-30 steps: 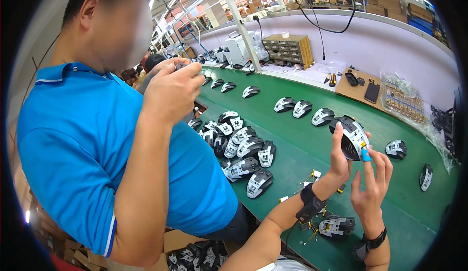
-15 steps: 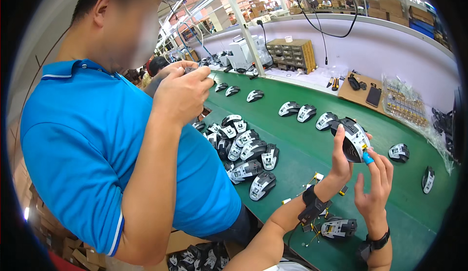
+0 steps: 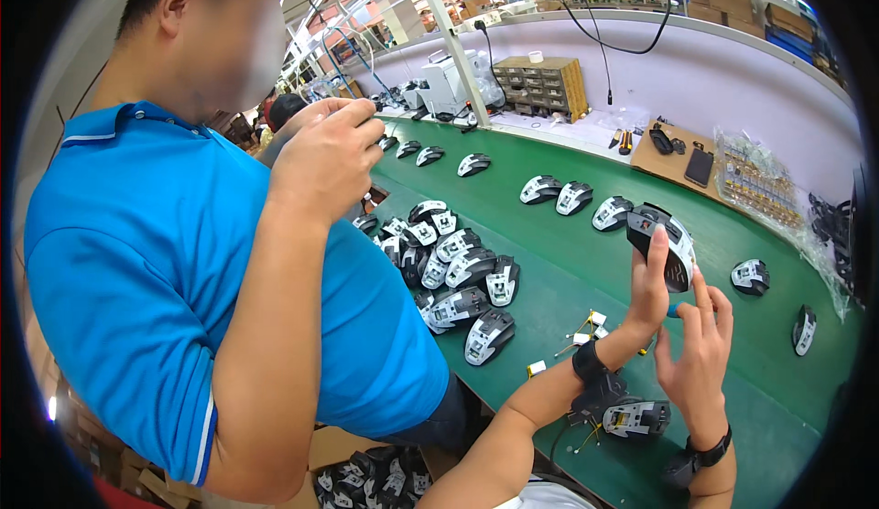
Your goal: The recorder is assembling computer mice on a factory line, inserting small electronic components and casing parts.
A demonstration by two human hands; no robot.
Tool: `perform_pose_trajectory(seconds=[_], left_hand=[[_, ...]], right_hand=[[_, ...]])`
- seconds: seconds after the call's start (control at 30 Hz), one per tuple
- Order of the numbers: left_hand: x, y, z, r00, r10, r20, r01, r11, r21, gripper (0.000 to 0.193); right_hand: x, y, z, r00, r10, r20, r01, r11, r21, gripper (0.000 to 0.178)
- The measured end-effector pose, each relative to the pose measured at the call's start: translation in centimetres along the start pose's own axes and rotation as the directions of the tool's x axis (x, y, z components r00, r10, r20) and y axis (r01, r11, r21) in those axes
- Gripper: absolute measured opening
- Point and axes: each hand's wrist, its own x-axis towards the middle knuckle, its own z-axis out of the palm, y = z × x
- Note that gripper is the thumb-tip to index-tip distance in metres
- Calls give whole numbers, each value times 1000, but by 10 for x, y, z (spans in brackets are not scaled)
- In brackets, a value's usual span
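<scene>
My left hand (image 3: 648, 289) grips a black and white computer mouse (image 3: 678, 251) raised above the green bench, thumb across its near side and the other fingers mostly hidden behind. My right hand (image 3: 698, 349) is just below, fingers apart; one fingertip meets the mouse's lower edge. A blue cover (image 3: 675, 310) sits on another of its fingertips, apart from the mouse. Between my forearms, another mouse (image 3: 636, 418) lies on the bench. Small white battery packs (image 3: 586, 333) with thin wires are beside my left wrist.
At my left stands a co-worker (image 3: 229, 271) in a blue shirt, hands (image 3: 331, 147) raised. A pile of mice (image 3: 458, 271) lies before them. More mice (image 3: 574, 198) line the green bench (image 3: 549, 262). A phone (image 3: 699, 167) rests on cardboard; a small drawer cabinet (image 3: 540, 86) stands behind.
The mouse has been turned in my left hand, showing a different face. My right hand's blue-covered fingertip has moved down off the mouse. The view has shifted slightly.
</scene>
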Motion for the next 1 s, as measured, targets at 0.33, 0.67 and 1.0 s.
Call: perform_pose_trajectory(seconds=[0.33,0.67,1.0], left_hand=[[13,16,-7,910,-332,250,395,878,-272,55],[13,-11,-11,928,-304,216,347,917,-200,56],[4,13,3,817,-503,282,576,733,-362,52]], right_hand=[[4,12,0,998,14,-57,2,962,274,24],[-2,9,-2,1000,-7,-7,8,991,137,23],[8,23,-14,997,55,-47,-30,906,422,16]])
